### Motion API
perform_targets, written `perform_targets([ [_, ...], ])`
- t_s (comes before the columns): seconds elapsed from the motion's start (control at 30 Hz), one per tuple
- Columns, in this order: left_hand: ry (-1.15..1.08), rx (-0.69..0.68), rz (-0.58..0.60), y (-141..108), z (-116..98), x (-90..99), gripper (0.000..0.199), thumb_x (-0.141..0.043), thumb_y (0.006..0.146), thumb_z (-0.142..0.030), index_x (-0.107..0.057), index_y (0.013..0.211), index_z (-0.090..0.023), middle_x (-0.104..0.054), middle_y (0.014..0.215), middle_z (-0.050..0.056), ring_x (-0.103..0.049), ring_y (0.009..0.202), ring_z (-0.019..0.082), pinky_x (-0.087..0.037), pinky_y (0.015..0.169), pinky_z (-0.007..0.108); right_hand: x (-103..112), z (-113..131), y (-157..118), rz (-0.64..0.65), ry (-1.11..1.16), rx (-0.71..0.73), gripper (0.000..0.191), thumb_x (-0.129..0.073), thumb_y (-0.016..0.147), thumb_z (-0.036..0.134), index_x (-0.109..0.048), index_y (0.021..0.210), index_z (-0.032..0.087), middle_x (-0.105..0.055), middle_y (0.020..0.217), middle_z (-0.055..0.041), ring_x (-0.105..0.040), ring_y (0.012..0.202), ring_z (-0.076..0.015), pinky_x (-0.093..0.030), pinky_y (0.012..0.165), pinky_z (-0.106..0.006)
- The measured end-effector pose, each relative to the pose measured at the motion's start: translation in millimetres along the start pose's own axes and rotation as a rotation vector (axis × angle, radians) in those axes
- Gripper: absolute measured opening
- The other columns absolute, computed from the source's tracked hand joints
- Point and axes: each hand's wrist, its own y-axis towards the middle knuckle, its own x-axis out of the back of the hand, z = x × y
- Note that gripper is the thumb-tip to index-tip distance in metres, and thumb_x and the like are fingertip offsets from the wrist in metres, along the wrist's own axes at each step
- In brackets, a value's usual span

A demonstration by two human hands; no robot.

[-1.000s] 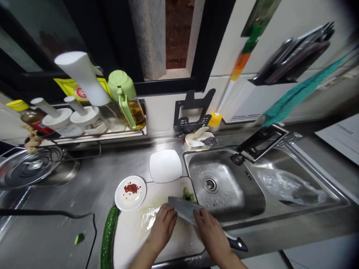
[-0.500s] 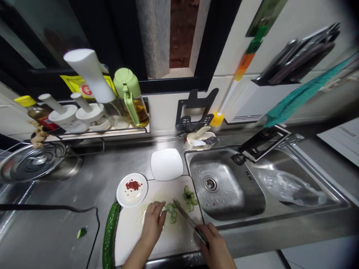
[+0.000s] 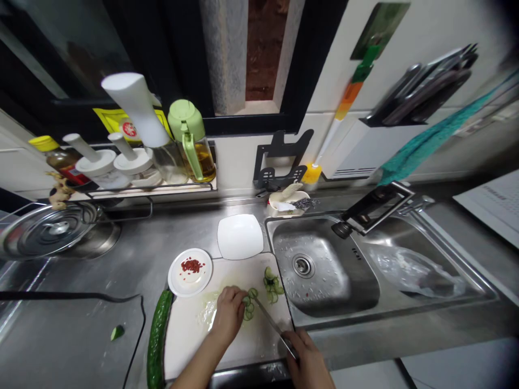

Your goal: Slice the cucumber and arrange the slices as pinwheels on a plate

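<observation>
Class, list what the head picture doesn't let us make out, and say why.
All in the head view:
The handle end of the knife: hidden by the right hand.
Whatever lies under the left hand: hidden by its fingers.
The whole cucumber's near end: cut off by the bottom edge.
The pot's contents: hidden by its lid.
Print on the white sheet: blurred, too small.

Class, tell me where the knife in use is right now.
In the head view, the knife is low, just right of centre, held in the right hand, blade over the cutting board and tip beside the cucumber slices.
</observation>
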Motion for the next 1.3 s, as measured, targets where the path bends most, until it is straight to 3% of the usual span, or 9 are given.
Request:
perform_targets([
  [0.2, -0.034, 0.016, 0.04, 2, -1, 2.2, 0.026, -0.048, 0.075, -0.004, -0.063, 0.09, -0.019, -0.064, 0.094, 0.006, -0.054, 0.091, 0.022, -0.044, 0.08, 0.037, 0, 0, -2, -0.001, 0.004, 0.005, 0.036, -0.039, 0.08, 0.009, -0.061, 0.105, 0.022, -0.062, 0.102, -0.0086, -0.062, 0.095, -0.0181, -0.047, 0.086, -0.028],
  [0.4, -0.079, 0.071, 0.051, -3, -6, 10.2, 0.016, -0.047, 0.08, -0.01, -0.06, 0.079, -0.02, -0.063, 0.081, 0.005, -0.056, 0.084, 0.021, -0.045, 0.075, 0.035, -2, 1, -2, 0.001, -0.016, 0.009, 0.037, -0.039, 0.079, 0.008, -0.062, 0.106, 0.021, -0.062, 0.101, -0.0088, -0.062, 0.095, -0.0182, -0.046, 0.087, -0.027],
  [0.67, -0.31, 0.123, 0.056, -27, 23, 37.5, 0.029, -0.04, 0.091, -0.024, -0.065, 0.105, -0.023, -0.069, 0.099, 0.008, -0.063, 0.095, 0.019, -0.05, 0.086, 0.035, -11, 14, 4, 0.115, -0.021, 0.032, 0.039, -0.036, 0.084, 0.011, -0.062, 0.112, 0.019, -0.065, 0.104, -0.0102, -0.063, 0.094, -0.0175, -0.046, 0.086, -0.026],
  [0.9, -0.142, 0.328, 0.086, -23, 38, 48.5, 0.019, -0.048, 0.082, -0.022, -0.065, 0.09, -0.02, -0.064, 0.072, 0.002, -0.061, 0.073, 0.018, -0.049, 0.071, 0.031, -39, 35, 17, 0.229, -0.181, 0.03, 0.039, -0.035, 0.081, 0.005, -0.063, 0.105, 0.02, -0.069, 0.098, -0.0084, -0.065, 0.092, -0.0192, -0.047, 0.08, -0.028],
  [1.1, -0.076, 0.316, -0.09, -41, 46, 37.8, 0.021, -0.054, 0.083, -0.029, -0.065, 0.098, -0.019, -0.068, 0.092, 0.008, -0.062, 0.09, 0.023, -0.05, 0.083, 0.04, -60, 39, 23, 0.213, -0.33, 0.036, 0.048, -0.036, 0.079, 0.001, -0.06, 0.114, 0.022, -0.071, 0.091, -0.0076, -0.067, 0.09, -0.0204, -0.049, 0.076, -0.029],
  [1.3, -0.01, 0.312, -0.197, -57, 43, 28.0, 0.015, -0.056, 0.083, -0.028, -0.066, 0.091, -0.019, -0.066, 0.085, 0.007, -0.063, 0.086, 0.023, -0.05, 0.077, 0.038, -57, 46, 20, 0.184, -0.414, 0.095, 0.053, -0.034, 0.077, -0.002, -0.061, 0.114, 0.025, -0.071, 0.089, -0.0056, -0.068, 0.085, -0.019, -0.048, 0.069, -0.025],
])
